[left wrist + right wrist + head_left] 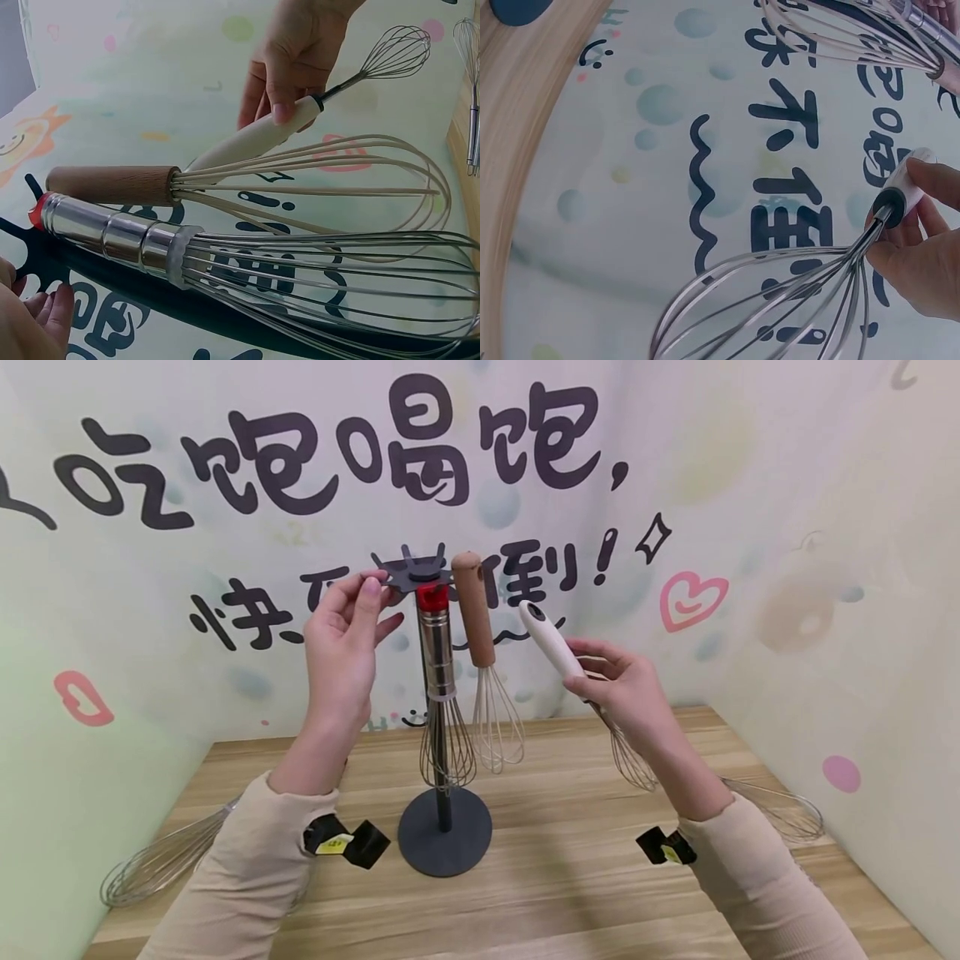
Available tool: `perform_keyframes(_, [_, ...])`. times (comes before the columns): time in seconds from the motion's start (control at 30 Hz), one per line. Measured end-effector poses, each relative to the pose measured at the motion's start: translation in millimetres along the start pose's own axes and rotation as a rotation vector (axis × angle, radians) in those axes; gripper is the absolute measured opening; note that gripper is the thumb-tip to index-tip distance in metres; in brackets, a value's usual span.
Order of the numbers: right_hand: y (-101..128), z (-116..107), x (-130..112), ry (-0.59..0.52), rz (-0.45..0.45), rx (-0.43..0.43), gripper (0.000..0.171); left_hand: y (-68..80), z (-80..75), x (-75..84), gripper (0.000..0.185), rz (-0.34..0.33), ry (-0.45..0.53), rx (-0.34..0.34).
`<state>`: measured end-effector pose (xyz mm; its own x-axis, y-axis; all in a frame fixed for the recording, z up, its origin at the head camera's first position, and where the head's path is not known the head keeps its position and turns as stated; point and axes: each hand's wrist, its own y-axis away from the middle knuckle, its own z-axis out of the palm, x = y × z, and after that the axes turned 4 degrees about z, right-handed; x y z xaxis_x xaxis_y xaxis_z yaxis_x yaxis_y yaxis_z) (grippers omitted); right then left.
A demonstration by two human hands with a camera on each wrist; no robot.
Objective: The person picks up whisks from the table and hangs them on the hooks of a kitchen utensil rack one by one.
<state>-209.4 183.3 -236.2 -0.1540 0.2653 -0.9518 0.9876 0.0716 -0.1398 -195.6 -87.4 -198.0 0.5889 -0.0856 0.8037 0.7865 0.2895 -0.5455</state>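
Fingers of my right hand [626, 689] curl round the white handle of a whisk [558, 652], holding it tilted just right of the rack, wires pointing down toward the table [562, 877]. My left hand [341, 639] pinches one arm of the dark rack top [416, 572]. Beneath that top hang a steel-handled whisk [442, 693] and a wooden-handled whisk [483, 668]. Two more whisks lie on the table.

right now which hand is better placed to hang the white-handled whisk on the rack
The right hand: it already grips the white-handled whisk, handle tip raised toward the rack's black hook disc. The left hand is pinching that disc's edge, so it looks better suited to steadying the rack.
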Motion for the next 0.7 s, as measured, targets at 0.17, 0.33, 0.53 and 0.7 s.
perform_keyframes(0.17, [2, 3, -5, -0.008, -0.012, -0.008, 0.049, -1.9, -0.1, -1.1, 0.022, -0.001, 0.011, -0.004])
perform_keyframes(0.33, [3, 5, -8, -0.025, -0.025, -0.014, 0.048, -3.9, -0.6, -1.8, 0.027, 0.008, -0.001, -0.007])
perform_keyframes(0.53, [6, 8, -12, -0.040, -0.042, -0.013, 0.048, -5.9, -3.3, -2.3, 0.026, 0.005, -0.020, -0.018])
perform_keyframes(0.7, [7, 12, -15, -0.041, -0.048, -0.011, 0.048, -7.6, -6.9, -1.6, 0.018, -0.004, -0.032, -0.037])
